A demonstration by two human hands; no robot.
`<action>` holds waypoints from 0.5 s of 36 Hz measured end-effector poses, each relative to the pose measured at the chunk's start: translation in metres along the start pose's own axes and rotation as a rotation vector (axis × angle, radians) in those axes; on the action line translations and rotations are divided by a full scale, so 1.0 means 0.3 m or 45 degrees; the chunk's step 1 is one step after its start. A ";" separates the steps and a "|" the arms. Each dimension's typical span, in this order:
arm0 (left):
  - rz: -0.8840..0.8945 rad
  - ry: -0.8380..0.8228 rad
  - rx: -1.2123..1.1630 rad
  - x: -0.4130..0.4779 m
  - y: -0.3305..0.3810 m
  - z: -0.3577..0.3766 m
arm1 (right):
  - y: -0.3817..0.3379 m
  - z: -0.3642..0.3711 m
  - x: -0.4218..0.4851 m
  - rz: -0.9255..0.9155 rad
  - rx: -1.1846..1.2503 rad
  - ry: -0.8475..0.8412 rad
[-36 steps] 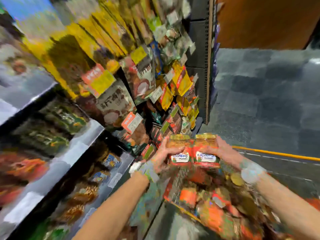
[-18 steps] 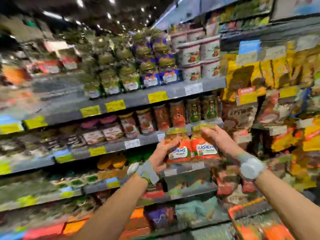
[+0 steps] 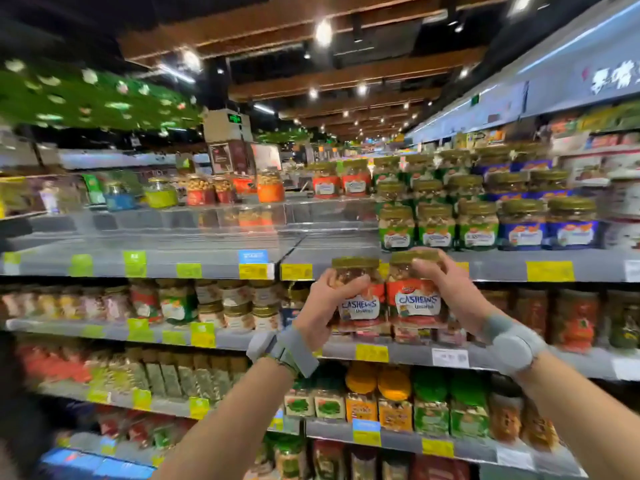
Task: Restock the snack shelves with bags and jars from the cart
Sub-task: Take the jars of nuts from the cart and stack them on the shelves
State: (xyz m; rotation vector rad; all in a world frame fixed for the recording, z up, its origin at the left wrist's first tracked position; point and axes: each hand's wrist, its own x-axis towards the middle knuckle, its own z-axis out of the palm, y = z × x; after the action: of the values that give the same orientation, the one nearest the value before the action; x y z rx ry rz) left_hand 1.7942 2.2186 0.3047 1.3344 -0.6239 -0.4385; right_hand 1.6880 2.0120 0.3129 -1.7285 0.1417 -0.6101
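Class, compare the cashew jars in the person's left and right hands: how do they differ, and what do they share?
The left hand wraps the left jar round its side, leaving the lid bare; the right hand grips the right jar with fingers over its lid. The left jar's label is partly covered; the right jar's reads plainly. Both carry red CASHEWS labels and are held side by side.

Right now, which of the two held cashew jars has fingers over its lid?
The right jar: the right hand curls over its gold lid. The left hand grips the left jar around the body, lid bare.
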 end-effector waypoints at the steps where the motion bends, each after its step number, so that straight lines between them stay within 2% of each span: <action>1: 0.012 0.006 0.036 -0.002 0.034 -0.063 | -0.027 0.063 0.018 -0.034 0.027 -0.006; 3: 0.036 -0.004 0.038 0.004 0.088 -0.172 | -0.062 0.163 0.064 -0.049 0.023 0.024; 10: 0.088 -0.026 0.064 0.086 0.209 -0.441 | -0.142 0.420 0.232 -0.131 -0.108 -0.073; 18: 0.133 0.044 0.019 0.265 0.246 -0.581 | -0.189 0.476 0.472 -0.118 -0.279 -0.121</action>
State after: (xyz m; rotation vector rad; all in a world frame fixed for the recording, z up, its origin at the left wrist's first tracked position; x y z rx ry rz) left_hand 1.9630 2.3149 0.3705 1.3143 -0.6656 -0.3257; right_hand 1.8630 2.0932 0.3937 -1.9812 0.0635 -0.5962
